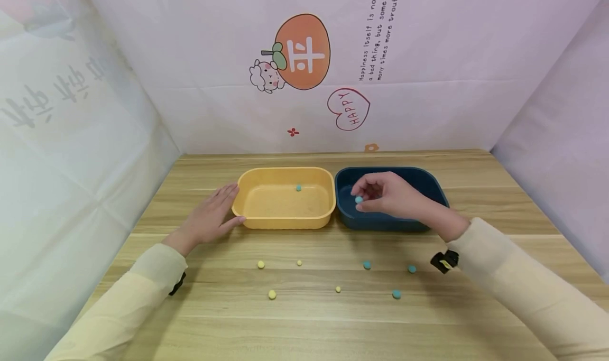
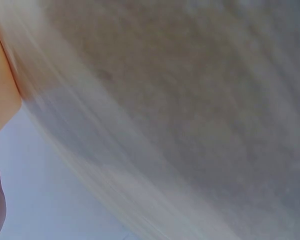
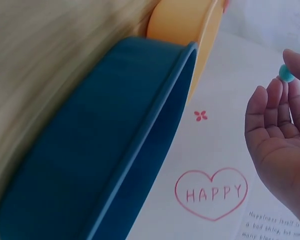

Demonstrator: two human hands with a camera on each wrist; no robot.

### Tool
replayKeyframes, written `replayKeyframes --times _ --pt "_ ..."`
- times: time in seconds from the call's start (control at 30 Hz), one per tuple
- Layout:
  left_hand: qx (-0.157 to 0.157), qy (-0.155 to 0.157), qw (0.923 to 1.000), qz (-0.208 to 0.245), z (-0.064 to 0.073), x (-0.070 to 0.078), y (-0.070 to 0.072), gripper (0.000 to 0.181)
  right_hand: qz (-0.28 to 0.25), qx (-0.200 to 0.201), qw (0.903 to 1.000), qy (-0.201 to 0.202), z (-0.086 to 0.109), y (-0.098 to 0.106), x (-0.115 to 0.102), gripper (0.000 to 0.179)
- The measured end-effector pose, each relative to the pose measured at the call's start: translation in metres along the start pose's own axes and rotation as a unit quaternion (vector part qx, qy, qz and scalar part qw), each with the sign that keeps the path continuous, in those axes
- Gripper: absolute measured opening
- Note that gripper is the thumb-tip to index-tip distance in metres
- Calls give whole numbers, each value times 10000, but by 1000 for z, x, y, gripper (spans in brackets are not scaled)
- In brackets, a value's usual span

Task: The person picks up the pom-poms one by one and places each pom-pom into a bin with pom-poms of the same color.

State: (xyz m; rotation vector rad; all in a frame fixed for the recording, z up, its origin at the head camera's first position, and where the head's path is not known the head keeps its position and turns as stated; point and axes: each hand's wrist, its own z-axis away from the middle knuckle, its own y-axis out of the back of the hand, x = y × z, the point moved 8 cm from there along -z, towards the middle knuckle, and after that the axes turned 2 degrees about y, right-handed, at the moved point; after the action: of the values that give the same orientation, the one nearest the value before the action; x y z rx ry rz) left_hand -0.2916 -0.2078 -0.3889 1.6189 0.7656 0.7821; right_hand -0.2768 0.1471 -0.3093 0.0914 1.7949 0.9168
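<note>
My right hand (image 1: 394, 196) pinches a small blue-green ball (image 1: 359, 199) between thumb and fingertips, over the dark blue container (image 1: 380, 224). In the right wrist view the same ball (image 3: 286, 73) shows at the fingertips, with the other fingers bent loosely. My left hand (image 1: 209, 216) rests against the left end of the yellow container (image 1: 285, 223), fingers extended along its side and thumb at the front corner. One blue-green ball (image 1: 298, 188) lies inside the yellow container. The left wrist view catches only a blurred sleeve (image 2: 180, 110) and a sliver of the yellow container (image 2: 0, 85).
On the wooden table (image 1: 295, 324) in front of the containers lie several small yellow balls (image 1: 272, 294), to the left and middle. Three blue-green balls (image 1: 396, 294) lie towards the right. A printed white cloth (image 1: 214, 118) stands behind the table, with more cloth along both sides.
</note>
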Motion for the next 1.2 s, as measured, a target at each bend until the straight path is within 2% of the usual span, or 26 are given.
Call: replayKeyframes --times 0.43,0.73,0.87,1.07,1.2 --pt "-67 20 9999 101 1 -1 -3 84 -398 94 9991 124 -52 -24 -13 18" --pt "15 -40 9999 97 0 -1 -3 83 -289 181 9992 211 -83 -40 -20 19" --pt "-44 -31 10000 72 0 -1 -5 83 -375 241 9990 65 -95 -46 -22 20" --pt "156 -116 9996 187 1 0 -2 83 -714 200 9972 -99 -113 -56 -24 20" --pt "145 -90 9996 215 0 1 0 83 -877 204 9959 -115 -124 -64 -24 19"
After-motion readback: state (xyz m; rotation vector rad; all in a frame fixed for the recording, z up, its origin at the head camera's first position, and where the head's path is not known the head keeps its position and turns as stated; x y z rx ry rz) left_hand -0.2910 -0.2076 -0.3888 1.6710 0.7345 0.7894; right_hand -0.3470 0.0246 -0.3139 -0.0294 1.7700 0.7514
